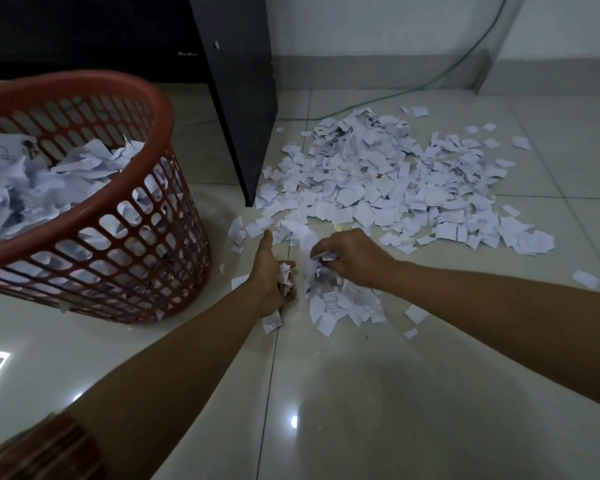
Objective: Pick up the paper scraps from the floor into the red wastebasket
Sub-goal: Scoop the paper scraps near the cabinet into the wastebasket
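Both hands are gripping scraps point(378, 174): left hand point(271, 275) and right hand point(347, 258) clenching wads; basket point(125, 188) is standing upright just left, bare tiles nearer.

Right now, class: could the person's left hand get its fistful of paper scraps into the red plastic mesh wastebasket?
Probably yes. The left hand holds a fistful of scraps low by the floor, and the red plastic mesh wastebasket stands on that same side with nothing between. Its rim sits higher, so the hand must lift.

I find no legible text. The paper scraps point(378, 181) on the floor carry faint printed lines and marks, all too small and blurred for me to read. The red wastebasket point(125, 216) bears no visible label.
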